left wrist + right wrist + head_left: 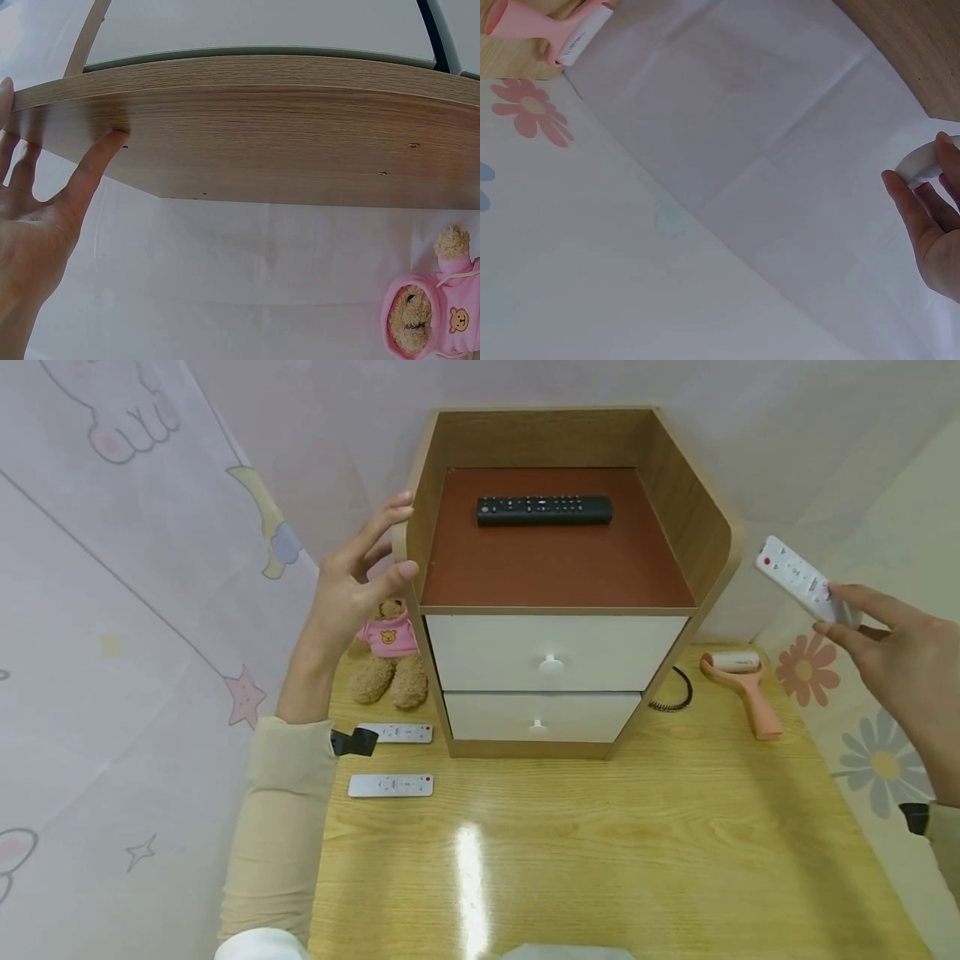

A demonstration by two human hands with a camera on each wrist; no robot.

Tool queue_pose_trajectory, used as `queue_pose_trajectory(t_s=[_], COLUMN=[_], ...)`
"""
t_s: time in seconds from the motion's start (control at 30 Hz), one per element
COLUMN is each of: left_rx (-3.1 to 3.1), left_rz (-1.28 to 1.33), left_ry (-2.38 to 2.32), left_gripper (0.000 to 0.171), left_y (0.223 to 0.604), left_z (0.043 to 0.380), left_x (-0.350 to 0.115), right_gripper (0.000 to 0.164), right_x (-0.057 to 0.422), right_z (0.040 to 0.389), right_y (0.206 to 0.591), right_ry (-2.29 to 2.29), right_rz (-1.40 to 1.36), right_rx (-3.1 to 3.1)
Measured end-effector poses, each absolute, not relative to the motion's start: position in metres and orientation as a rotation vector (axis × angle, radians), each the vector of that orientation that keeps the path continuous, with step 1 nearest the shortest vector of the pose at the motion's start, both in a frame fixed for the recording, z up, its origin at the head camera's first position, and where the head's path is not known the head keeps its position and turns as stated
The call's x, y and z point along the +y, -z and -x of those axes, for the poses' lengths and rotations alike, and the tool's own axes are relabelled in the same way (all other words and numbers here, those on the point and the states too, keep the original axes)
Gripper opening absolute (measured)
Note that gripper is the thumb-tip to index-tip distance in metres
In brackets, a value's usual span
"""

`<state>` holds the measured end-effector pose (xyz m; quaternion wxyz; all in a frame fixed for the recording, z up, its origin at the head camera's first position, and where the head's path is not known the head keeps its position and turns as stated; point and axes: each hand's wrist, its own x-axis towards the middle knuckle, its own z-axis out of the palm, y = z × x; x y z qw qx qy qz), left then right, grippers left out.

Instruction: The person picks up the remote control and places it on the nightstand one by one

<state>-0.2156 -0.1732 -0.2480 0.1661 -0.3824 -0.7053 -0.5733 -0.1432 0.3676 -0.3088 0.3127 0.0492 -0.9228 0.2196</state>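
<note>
In the head view, my right hand point(907, 647) pinches a white remote control point(797, 577) by one end, holding it in the air to the right of a small wooden cabinet point(716, 539). The right wrist view catches only the rounded end of that remote point(918, 163) between finger and thumb. My left hand point(341, 589) is at the cabinet's left side panel, its fingers spread and fairly straight. One fingertip touches the outer face of the side panel point(285, 142) in the left wrist view. On the cabinet's brown top shelf lies a black remote control point(543, 511).
Two white drawers point(487, 652) are closed. Left of the cabinet sit a teddy bear in pink point(390, 639) and two white remotes, the nearer one point(390, 786) fully visible. To the right lie an orange-handled lint roller point(750, 689) and a dark coiled band point(678, 693).
</note>
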Motion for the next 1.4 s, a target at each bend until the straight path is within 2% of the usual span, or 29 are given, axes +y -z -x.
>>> queue_pose_trajectory(t_s=[0.27,0.53,0.73,1.0,1.23,1.4], left_rx=[-2.008,-1.968,-1.961,-1.994,-1.984,-1.98], left_rz=[1.091,1.157,1.137,1.088,1.112,1.112], left_ry=[1.633,1.624,1.648,1.663,1.69,1.705], left_gripper=[0.047,0.048,0.047,0.045,0.047,0.048], left_y=[0.248,0.261,0.263,0.248,0.262,0.262], left_z=[0.215,0.235,0.237,0.216,0.234,0.233], left_x=[-0.174,-0.181,-0.181,-0.174,-0.18,-0.181], right_gripper=[0.049,0.047,0.046,0.047,0.051,0.051], right_x=[0.361,0.357,0.352,0.341,0.329,0.316], right_z=[0.146,0.151,0.155,0.16,0.166,0.169], right_y=[0.292,0.272,0.257,0.237,0.221,0.206], right_ry=[-0.662,-0.826,-0.787,-0.753,-0.733,-0.618], right_rz=[-0.205,-0.29,-0.306,-0.341,-0.402,-0.42], right_rx=[-2.334,-2.254,-2.238,-2.248,-2.25,-2.305])
